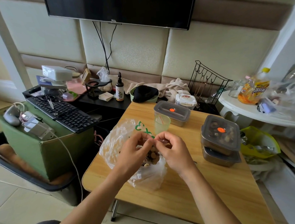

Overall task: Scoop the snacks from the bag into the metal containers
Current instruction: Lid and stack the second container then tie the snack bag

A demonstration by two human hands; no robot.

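Bag, clear plastic with green print, sits mid-table with its mouth open; brown round snacks piled inside, seen between the hands. Left hand and right hand are both over the mouth, fingers curled, fingertips meeting, each pinching the thin bag film at the top edge. Back container, metal, lid on with an orange dot, contents hidden. Two more stacked at the right: top container is lidded, with dark and tan snacks showing through the lid; bottom container is lidded and mostly covered by the one above, contents not visible. Green cup stands upright just behind the bag, near the back container; can't tell if anything is in it. White tub behind is closed. Exact pinch point is blurred by the plastic, and the lower bag contents are hard to make out through the crinkles.
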